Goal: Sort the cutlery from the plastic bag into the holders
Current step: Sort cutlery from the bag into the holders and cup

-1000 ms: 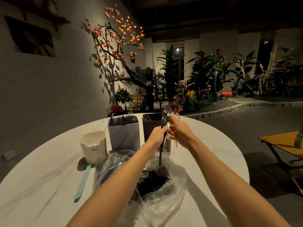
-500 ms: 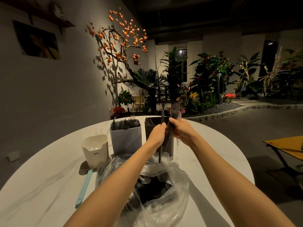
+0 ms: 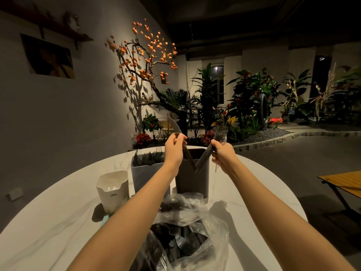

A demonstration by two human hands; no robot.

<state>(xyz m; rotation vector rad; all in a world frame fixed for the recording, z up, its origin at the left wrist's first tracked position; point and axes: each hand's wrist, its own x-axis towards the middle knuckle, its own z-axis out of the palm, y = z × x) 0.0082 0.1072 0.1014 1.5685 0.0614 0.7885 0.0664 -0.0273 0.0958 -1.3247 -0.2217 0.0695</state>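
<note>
Dark plastic knife pinched in left hand, fingers curled round the stretch just below the blade; blade up and tilted left, handle slanting down-right. Fork gripped in right hand, fingers wrapped round the handle, tines up, tilted right; possibly a clear piece held alongside it, too faint to confirm. Lower ends of both handles converging in a V, near-touching, in front of the dark grey holder.

Key relation: knife's long axis roughly upright, lower end pointing toward the dark grey holder directly behind and below; left hand nearest that holder's mouth. Light grey holder, already bristling with forks, just left of it, across from the right hand. White holder furthest left, seemingly without cutlery. Plastic bag near the body on the white table, still heavily loaded.

Judgement: sorting in progress, pieces being separated; knife likely bound for dark holder, fork needing to cross leftward to the light grey one.
</note>
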